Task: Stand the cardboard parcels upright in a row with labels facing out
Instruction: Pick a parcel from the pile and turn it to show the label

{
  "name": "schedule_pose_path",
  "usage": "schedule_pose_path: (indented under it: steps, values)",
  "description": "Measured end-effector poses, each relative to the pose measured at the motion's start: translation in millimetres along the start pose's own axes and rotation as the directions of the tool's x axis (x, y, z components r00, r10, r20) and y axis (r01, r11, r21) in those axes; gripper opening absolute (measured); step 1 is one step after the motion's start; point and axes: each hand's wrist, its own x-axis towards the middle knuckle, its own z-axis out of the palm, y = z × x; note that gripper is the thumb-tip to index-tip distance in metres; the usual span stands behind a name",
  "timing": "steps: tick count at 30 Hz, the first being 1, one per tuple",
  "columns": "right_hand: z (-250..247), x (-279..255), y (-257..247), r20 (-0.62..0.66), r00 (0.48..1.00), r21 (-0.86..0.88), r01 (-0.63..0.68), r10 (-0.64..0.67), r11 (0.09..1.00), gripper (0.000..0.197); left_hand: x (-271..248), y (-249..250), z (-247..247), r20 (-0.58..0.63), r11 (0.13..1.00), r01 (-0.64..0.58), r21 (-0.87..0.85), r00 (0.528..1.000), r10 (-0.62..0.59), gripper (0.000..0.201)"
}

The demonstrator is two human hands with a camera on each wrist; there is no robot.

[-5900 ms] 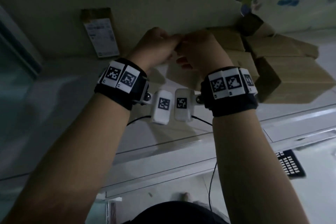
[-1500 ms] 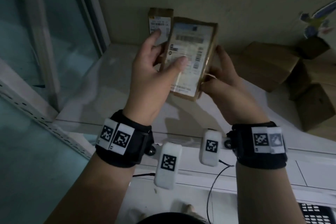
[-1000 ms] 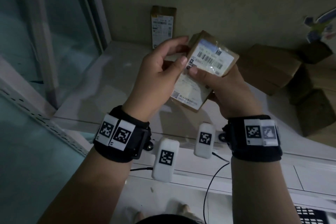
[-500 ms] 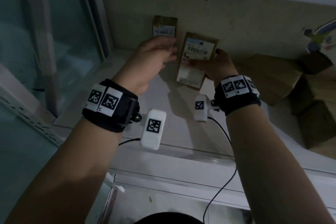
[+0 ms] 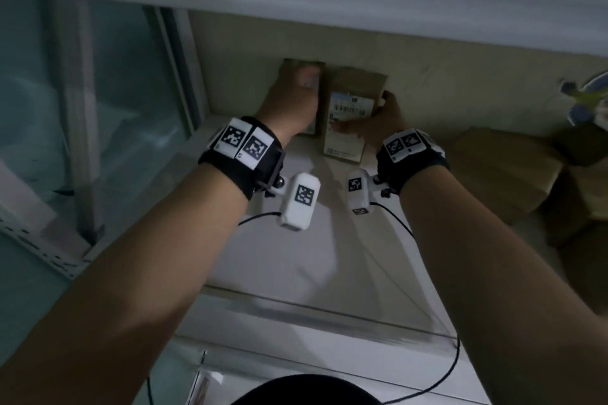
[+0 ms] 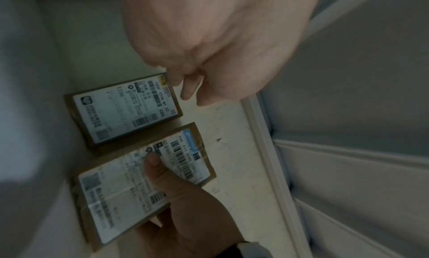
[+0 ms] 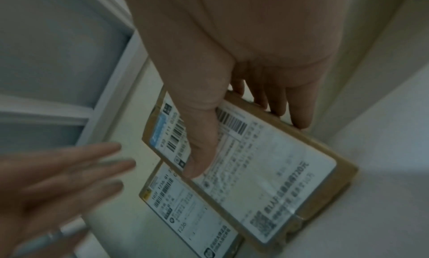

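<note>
Leaning on the wall point(image 5: 460, 82), upright on the ledge point(image 5: 312, 240): larger parcel point(image 5: 353, 115), label out, just beside smaller parcel point(image 5: 302, 72). Right hand point(image 5: 378, 122) pinches the larger, thumb on label. Left hand point(image 5: 289, 105) hovers, fingers spread, empty. Risk: releasing early could slide its base outward, toppling both.

Left hand point(image 5: 289, 102) hides first parcel point(image 5: 304, 67).
</note>
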Motion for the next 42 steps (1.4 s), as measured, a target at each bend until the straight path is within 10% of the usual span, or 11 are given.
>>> schedule_pose_path:
  steps: [10,15,24,28,42]
  values:
    - [2,-1,-7,0.032,0.999,-0.057,0.004,-0.003,0.998,0.120,68,-17,12,0.045,0.736,-0.079,0.673,0.997,0.067,0.038]
    - [7,-5,-11,0.020,0.999,-0.122,-0.035,0.037,0.992,0.107,72,-26,13,0.088,0.811,-0.195,0.551,0.980,0.176,0.031]
    - [6,-22,-25,0.024,0.990,-0.101,-0.135,0.138,0.986,0.106,54,-13,3,0.158,0.796,-0.114,0.594,0.987,0.023,0.079]
    - [-2,-33,-37,0.034,0.985,-0.096,-0.167,0.171,0.981,0.120,40,2,-5,0.156,0.854,-0.203,0.478,0.977,0.145,0.089]
    - [-41,-134,-10,-0.110,0.974,0.188,-0.174,0.197,0.967,0.071,-53,-1,-1,0.083,0.976,-0.213,-0.036,0.973,0.215,0.055]
